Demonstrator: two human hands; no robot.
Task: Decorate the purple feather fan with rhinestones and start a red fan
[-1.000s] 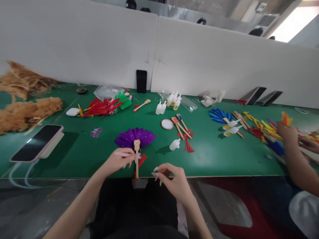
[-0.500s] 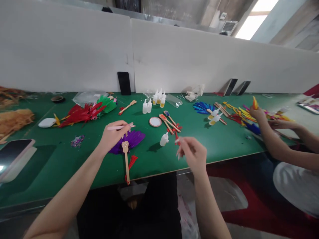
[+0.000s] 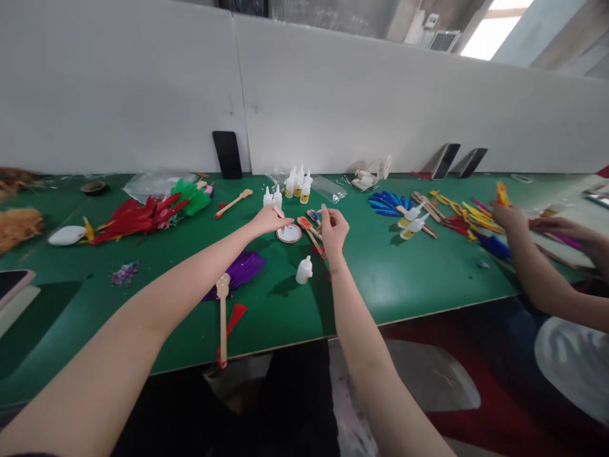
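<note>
Pen (image 3: 278,211) pinched in our left hand (image 3: 266,222) over the red-rimmed dish (image 3: 289,235), we are apparently at a pick-up step calling for a steady tip, our right hand (image 3: 335,230) narrowed, contents unclear, beside painted wooden handles (image 3: 305,223), the purple feather fan (image 3: 245,269) lying nearer us.

So a black phone (image 3: 228,155) was leaning on the white partition (image 3: 380,101) behind the green worktop (image 3: 409,279), with two slim phones (image 3: 446,162) tilted farther right. A crumpled clear bag (image 3: 155,185) lay off left, beside a small dark dish (image 3: 94,188). Oh, and a vent (image 3: 444,41) showed up top.
</note>
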